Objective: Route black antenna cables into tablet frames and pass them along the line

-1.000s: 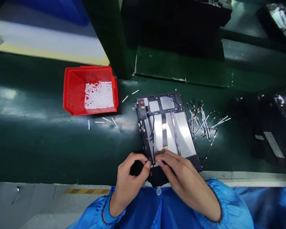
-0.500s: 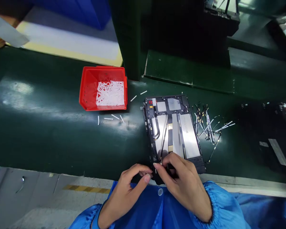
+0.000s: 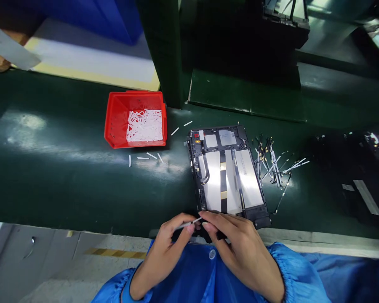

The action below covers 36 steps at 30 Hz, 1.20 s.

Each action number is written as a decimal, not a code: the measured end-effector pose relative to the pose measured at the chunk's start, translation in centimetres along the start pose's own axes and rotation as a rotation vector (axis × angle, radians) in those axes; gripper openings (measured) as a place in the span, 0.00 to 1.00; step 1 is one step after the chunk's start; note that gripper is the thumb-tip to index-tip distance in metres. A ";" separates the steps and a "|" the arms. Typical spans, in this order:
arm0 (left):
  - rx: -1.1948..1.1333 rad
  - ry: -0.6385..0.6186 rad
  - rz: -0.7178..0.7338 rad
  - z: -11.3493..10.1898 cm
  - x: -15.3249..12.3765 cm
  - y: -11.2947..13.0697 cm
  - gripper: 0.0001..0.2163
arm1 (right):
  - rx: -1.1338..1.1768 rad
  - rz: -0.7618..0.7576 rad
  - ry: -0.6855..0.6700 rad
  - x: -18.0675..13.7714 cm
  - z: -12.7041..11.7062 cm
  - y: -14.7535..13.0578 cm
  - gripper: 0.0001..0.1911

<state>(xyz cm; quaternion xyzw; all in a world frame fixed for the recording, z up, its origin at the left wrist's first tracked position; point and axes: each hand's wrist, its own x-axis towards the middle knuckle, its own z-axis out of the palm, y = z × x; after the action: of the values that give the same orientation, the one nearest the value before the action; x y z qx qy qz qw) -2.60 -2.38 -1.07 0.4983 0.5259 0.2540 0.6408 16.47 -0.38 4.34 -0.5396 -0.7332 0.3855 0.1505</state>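
Note:
A thin pale strip [image 3: 186,224], perhaps a flex cable, runs between my two hands at the near edge of the tablet. My left hand [image 3: 170,240] pinches it between thumb and forefinger. At its other end, the fingertips of my right hand [image 3: 236,240] close on the tip. Beneath my right hand lies an open tablet [image 3: 213,181], with silver battery cells, black ribbon cables and a circuit board along its left side. My fingers cover its lower left corner.
Left of the tablet stands a red bin [image 3: 113,122] holding many white strips [image 3: 145,126]; several more lie loose around it. A pile of thin black-and-white cables [image 3: 273,164] is right of the tablet. Dark panels [image 3: 350,168] lie farther right. A green post [image 3: 164,63] rises behind.
The dark thin strip that slanted across the battery cells is no longer over them. A strip now spans both hands, with my left thumb and forefinger closed on it. My right fingers have shifted slightly left.

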 end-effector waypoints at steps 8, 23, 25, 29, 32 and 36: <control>0.015 -0.051 -0.011 -0.7 -0.5 0.3 0.11 | -0.136 -0.066 0.216 0.7 1.4 0.3 0.04; 0.013 0.014 -0.041 0.3 -0.3 1.5 0.03 | 0.370 -0.204 0.229 0.0 0.8 0.6 0.06; -0.019 0.057 0.034 0.6 0.2 2.1 0.02 | 0.450 -0.192 0.207 -0.1 0.1 0.5 0.11; -0.045 0.072 0.179 1.1 1.0 2.8 0.02 | 0.453 -0.122 0.217 0.3 -0.8 0.7 0.14; -0.013 0.041 0.288 0.9 1.2 2.5 0.07 | 0.406 -0.185 0.243 0.5 -0.9 0.6 0.06; 0.170 0.167 0.568 0.5 1.5 2.0 0.18 | 0.310 -0.317 0.252 0.3 -1.6 -0.6 0.04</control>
<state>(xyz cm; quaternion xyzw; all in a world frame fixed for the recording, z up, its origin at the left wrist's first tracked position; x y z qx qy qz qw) -1.22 -0.56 0.14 0.6548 0.4356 0.4180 0.4546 16.99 0.44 5.84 -0.4320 -0.7163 0.3947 0.3802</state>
